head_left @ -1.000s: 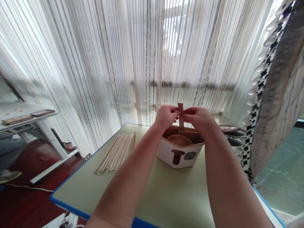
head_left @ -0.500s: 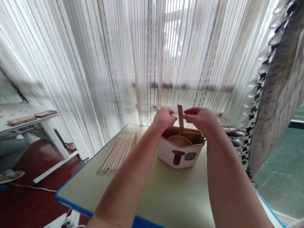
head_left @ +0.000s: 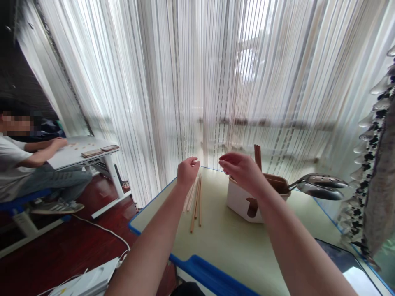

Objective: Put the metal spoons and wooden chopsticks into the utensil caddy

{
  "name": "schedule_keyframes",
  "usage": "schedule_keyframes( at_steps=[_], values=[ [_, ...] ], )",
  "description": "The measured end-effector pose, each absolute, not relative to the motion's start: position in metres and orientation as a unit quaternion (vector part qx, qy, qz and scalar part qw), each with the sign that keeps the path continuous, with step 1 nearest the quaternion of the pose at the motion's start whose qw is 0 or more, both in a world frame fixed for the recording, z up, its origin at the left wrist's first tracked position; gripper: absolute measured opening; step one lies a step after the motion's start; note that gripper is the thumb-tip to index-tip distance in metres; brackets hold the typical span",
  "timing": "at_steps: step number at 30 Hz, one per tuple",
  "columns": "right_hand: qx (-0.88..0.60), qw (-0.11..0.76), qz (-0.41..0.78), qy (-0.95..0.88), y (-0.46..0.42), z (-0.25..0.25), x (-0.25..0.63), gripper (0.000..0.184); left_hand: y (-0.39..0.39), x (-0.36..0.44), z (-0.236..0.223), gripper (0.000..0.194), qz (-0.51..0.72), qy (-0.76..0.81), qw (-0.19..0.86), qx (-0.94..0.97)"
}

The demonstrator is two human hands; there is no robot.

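Loose chopsticks point(head_left: 196, 201): thin, straight, wooden, pale on the left, tanner on the right. Lay flat just left of frame centre, roughly lengthwise, near ends uneven, right ones slightly spread; part of the pile was hidden. Holder point(head_left: 239, 202): white outside, brown rim and interior, brown cutout in front, partly hidden. Stood upright right of centre, apart from the pile. Bunched chopsticks point(head_left: 257, 157): reddish-brown, close together, stuck up near-vertical above the holder, lower ends hidden.
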State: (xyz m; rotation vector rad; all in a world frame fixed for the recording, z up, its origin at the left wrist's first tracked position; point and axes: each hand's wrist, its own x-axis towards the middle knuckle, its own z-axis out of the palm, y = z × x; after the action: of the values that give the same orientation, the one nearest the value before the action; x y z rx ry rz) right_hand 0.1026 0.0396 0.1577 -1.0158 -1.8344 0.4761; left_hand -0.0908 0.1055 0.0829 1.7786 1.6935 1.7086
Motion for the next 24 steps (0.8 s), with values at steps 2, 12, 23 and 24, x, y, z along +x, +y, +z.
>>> schedule_keyframes(
  at_steps=[2,12,23,24],
  values=[
    [-0.427,0.412,0.194,-0.781,0.047,0.129,0.076,0.022,0.110,-0.109,0.056,0.030,0.569,0.598,0.080,0.558],
    [-0.447,0.309,0.115,-0.832,0.080,-0.012,0.042,0.029,0.123,-0.122,0.016,0.029,0.522,0.582,0.092,0.617],
    [-0.314,0.269,0.119,-0.903,0.075,-0.004,0.050,0.023,0.125,-0.119,0.012,0.034,0.501,0.579,0.110,0.634],
    [-0.305,0.267,0.121,-0.906,0.073,-0.002,0.050,0.023,0.125,-0.120,0.012,0.035,0.507,0.578,0.114,0.629]
  ],
)
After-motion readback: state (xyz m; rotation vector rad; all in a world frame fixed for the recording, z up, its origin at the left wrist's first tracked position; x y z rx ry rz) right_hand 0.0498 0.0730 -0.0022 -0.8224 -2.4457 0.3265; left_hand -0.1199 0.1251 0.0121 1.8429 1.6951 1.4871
